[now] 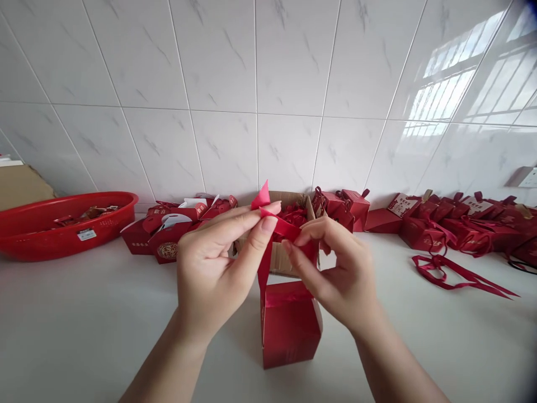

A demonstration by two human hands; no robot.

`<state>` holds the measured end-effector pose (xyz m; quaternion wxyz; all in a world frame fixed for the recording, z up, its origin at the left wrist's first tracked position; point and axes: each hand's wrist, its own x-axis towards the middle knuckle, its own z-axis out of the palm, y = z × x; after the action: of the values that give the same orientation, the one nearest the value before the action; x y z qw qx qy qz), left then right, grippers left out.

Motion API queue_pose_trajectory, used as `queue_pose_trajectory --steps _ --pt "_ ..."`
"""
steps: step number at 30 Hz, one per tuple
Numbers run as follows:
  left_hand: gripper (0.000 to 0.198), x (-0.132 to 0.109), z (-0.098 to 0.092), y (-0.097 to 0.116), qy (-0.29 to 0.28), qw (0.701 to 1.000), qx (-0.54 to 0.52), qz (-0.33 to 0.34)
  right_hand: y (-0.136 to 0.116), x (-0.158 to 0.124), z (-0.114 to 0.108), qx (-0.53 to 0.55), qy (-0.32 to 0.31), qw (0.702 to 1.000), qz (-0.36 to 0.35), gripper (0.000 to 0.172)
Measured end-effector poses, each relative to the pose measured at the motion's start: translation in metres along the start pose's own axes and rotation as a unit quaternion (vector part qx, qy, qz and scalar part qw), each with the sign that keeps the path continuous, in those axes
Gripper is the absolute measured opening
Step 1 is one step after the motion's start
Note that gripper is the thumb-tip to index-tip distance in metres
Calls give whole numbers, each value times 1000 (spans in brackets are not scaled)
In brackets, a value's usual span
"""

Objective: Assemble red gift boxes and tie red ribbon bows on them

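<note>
A red ribbon (pixel 263 267) rises from a dark red gift box (pixel 290 330) that stands on the white table in front of me. Above the box, my left hand (pixel 224 252) pinches the ribbon between thumb and forefinger, and one pointed end sticks up past the fingertips. Close beside it, my right hand (pixel 335 260) grips another stretch of the same ribbon with thumb and fingers. The ribbon crosses between both hands, partly hidden by the fingers.
Behind the hands stands a cardboard box (pixel 285 262) of red ribbons. A red plastic basin (pixel 126 215) is at the left, near several red gift boxes (pixel 138 238). More boxes (pixel 423 232) line the right, with loose ribbon (pixel 457 277) before them. A tiled wall (pixel 222 67) closes off the back.
</note>
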<state>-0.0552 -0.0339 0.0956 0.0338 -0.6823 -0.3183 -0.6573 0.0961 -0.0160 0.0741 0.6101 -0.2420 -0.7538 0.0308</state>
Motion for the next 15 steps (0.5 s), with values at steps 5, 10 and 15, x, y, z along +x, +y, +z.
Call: queue_pose_trajectory --steps 5,10,15 --pt "20 3 -1 4 -13 999 -39 -12 3 2 -8 -26 6 999 24 16" --pt "23 4 -5 5 -16 998 -44 -46 15 2 -15 26 99 992 70 13" --pt "22 5 -7 -1 1 997 -35 -74 22 4 -30 60 124 985 104 6"
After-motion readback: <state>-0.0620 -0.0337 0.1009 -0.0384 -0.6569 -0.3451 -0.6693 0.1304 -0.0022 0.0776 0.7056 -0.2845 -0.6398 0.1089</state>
